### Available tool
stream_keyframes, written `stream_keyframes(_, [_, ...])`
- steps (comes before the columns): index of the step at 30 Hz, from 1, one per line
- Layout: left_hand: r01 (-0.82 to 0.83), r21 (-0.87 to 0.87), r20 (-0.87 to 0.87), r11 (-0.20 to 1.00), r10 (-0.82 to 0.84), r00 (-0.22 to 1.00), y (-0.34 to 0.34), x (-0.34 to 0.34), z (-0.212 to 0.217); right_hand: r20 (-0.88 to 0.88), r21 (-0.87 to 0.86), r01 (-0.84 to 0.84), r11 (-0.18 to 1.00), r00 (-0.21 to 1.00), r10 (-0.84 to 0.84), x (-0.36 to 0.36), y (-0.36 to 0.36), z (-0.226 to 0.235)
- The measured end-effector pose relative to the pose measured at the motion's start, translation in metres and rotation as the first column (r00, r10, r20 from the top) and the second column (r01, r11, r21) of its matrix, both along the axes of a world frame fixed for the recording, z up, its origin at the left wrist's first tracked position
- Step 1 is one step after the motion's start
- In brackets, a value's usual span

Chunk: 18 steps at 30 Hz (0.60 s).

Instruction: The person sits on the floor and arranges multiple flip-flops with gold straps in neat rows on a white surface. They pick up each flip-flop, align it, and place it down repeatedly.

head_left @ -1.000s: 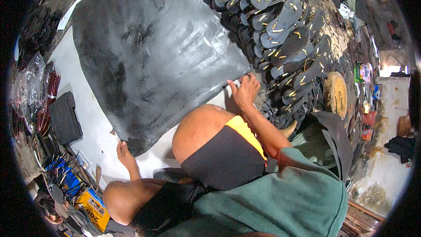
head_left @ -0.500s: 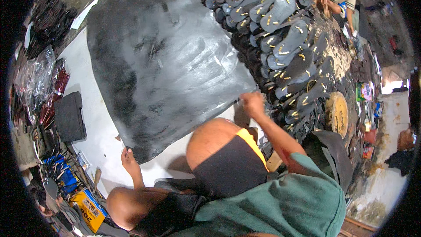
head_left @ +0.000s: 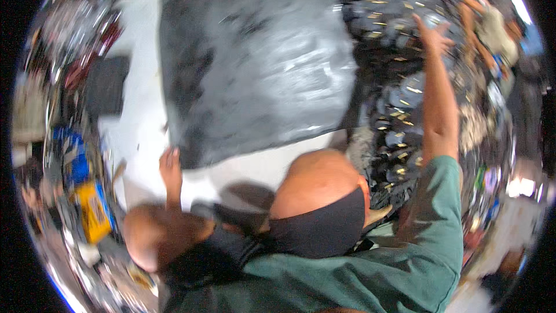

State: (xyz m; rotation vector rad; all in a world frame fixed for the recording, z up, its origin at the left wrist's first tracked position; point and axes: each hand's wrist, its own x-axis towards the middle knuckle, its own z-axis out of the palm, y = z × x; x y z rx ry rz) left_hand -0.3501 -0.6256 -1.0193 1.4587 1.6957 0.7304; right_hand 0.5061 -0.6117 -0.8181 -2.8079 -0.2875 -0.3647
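A large black sheet (head_left: pixel 255 64) with a shiny, streaked surface lies on a white board (head_left: pixel 139 98). At its near left corner is my left hand (head_left: pixel 170 167), blurred; whether its fingers touch or pinch the edge I cannot tell. My right arm stretches far forward to the right. There my right hand (head_left: pixel 433 36) hangs with spread fingers over a pile of dark sandal soles (head_left: pixel 399 90) with small yellowish bits on them, and nothing is in its grasp.
A black slab (head_left: pixel 107 86) lies at the board's left edge. Blue packaging (head_left: pixel 72 153) and a yellow packet (head_left: pixel 92 211) are among clutter at the left. Another person (head_left: pixel 497 37) sits at the far right beyond the soles. My bent knee (head_left: pixel 317 182) rises near the sheet's front edge.
My right hand has left the sheet's near right corner and reached forward over the soles, fingers now spread. My left hand remains by the near left corner. The view has shifted and blurred.
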Motion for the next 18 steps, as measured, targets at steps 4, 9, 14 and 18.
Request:
stream_keyframes(4, [-0.089,0.074,0.033,0.993,0.087,0.996,0.006,0.016,0.019,-0.087,-0.113,-0.114,0.987,0.991,0.105,0.082,-0.039,-0.014])
stream_keyframes(9, [-0.1,-0.029,0.171,0.995,0.103,0.98,0.042,0.03,0.082,0.143,0.104,-0.409,0.906,0.908,0.394,0.063,-0.067,0.009])
stream_keyframes(14, [0.355,-0.285,0.405,0.89,-0.225,0.886,0.069,0.075,0.133,0.421,0.217,-0.898,0.382,0.439,0.794,-0.069,-0.04,0.048])
stream_keyframes(18, [0.657,-0.301,0.767,0.691,-0.234,0.598,0.081,0.143,0.164,0.27,0.537,-0.84,0.073,0.253,0.929,-0.285,0.006,0.018])
